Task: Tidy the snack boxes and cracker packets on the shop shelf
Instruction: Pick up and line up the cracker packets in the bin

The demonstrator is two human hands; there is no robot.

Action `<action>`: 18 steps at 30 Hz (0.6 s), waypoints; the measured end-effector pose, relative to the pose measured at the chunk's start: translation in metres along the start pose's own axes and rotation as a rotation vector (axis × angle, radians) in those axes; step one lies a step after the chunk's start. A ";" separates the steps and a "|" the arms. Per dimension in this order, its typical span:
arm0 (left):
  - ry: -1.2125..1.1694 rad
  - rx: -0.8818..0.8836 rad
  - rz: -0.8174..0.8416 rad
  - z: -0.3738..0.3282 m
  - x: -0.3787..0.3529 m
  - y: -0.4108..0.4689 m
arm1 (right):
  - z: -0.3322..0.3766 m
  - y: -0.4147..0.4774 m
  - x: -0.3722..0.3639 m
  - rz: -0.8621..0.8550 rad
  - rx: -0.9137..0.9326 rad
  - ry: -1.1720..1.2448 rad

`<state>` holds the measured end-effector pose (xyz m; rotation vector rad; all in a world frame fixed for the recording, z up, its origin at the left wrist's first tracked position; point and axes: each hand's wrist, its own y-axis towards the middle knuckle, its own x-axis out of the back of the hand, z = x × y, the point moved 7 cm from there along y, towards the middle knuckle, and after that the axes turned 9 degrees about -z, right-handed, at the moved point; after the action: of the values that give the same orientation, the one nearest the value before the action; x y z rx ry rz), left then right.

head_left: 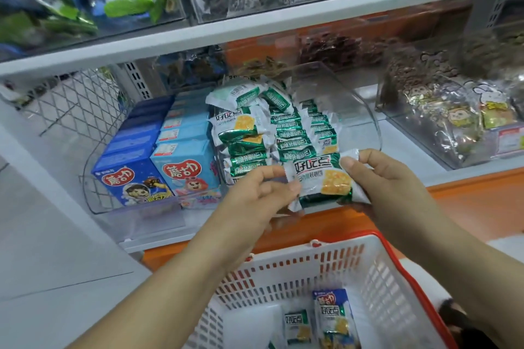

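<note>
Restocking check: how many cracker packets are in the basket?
2 visible in the basket: left packet, and right packet beside it against a blue box; more may be hidden.

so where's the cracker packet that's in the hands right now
Head view, centre: the cracker packet is pinched between the left hand and right hand at the shelf's front edge, above the white basket.

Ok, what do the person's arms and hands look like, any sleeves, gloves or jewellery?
The left arm and right arm are bare as far as the frame shows: no sleeves. The left hand and right hand wear no gloves or rings, and neither wrist bears a watch or band. Visible nails look short and unpainted.
</note>
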<state>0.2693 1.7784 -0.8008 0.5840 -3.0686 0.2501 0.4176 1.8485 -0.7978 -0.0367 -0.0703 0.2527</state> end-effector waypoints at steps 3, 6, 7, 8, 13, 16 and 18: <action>-0.193 0.105 0.034 0.002 -0.005 -0.002 | -0.004 0.000 -0.001 0.058 -0.164 0.221; -0.332 0.192 0.038 0.006 0.000 0.004 | -0.008 -0.002 -0.005 0.125 -0.284 0.375; -0.358 0.215 0.041 0.006 0.001 0.004 | -0.009 -0.002 -0.007 0.144 -0.311 0.395; -0.374 0.231 0.043 0.006 0.001 0.005 | -0.010 -0.002 -0.007 0.153 -0.331 0.409; -0.124 0.093 0.025 0.004 0.008 0.007 | -0.002 0.003 0.006 0.083 -0.133 0.084; 0.227 -0.187 -0.081 -0.007 0.020 0.010 | 0.012 0.003 0.012 0.079 0.071 -0.114; 0.177 -0.196 -0.113 -0.007 0.021 0.009 | 0.013 0.001 0.007 0.135 0.067 -0.033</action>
<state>0.2465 1.7802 -0.7949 0.6815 -2.8346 -0.0014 0.4234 1.8521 -0.7842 0.0292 -0.0921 0.3907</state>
